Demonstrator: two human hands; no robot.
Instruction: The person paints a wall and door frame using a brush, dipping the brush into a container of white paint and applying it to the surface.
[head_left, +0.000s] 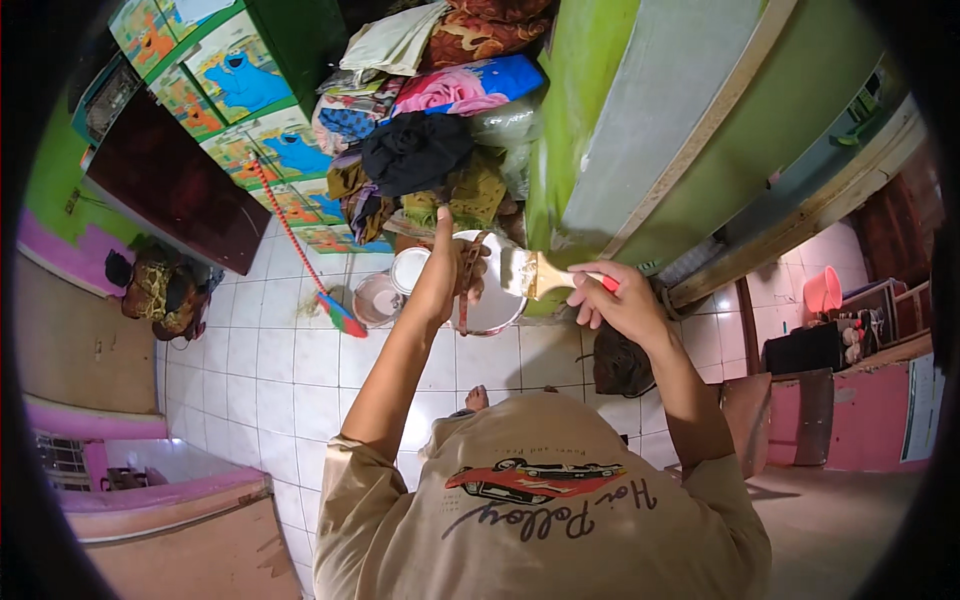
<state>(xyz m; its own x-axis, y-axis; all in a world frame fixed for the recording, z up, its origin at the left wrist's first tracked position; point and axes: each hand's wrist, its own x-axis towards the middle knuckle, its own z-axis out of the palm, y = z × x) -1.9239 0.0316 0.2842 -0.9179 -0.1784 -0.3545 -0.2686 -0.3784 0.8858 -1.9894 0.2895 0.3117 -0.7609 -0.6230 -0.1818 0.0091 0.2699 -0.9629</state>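
Head view: gripping a paintbrush [543, 277] by its handle [608, 283] in the right hand [618, 298], with bristles [515, 272] over a white bucket [498, 318]; apparently curling the left hand [449, 266] around a brown strip [463, 315] crossing the bucket's left part.

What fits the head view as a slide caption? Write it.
Right hand holding a wide paintbrush at a white bucket, left hand at its other side.

Floor tiles [275, 345] are brightly lit at nine o'clock and shadowed near four; lines are bent beside the blackened rim.
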